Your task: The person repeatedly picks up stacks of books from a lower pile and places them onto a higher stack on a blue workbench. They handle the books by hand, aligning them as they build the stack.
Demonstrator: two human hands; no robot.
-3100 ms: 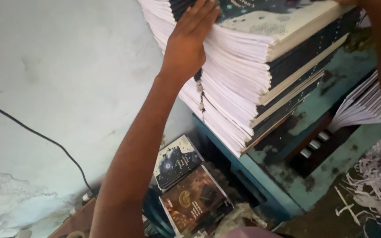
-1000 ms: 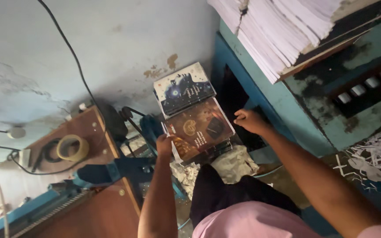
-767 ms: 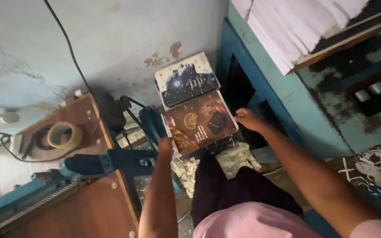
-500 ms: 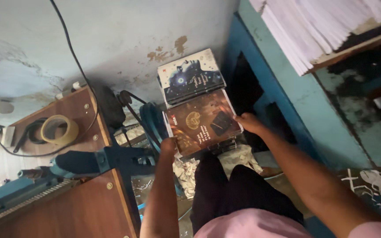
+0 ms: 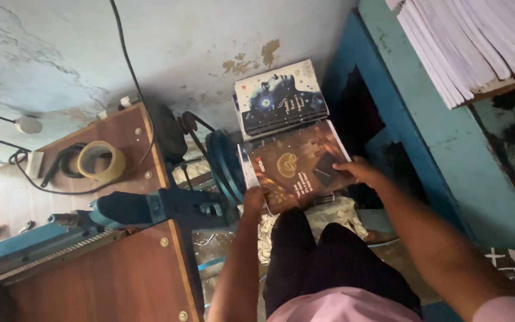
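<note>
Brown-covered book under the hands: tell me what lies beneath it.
The brown-covered book tops a stack; only white edges of books below show on its left side. Left hand and right hand grip it. Whatever supports the stack is covered.

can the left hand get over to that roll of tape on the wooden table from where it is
Probably yes, but not straight away. The left hand grips the near edge of the brown book, and the dark machine arm lies between it and the tape roll, which sits in the open.
</note>
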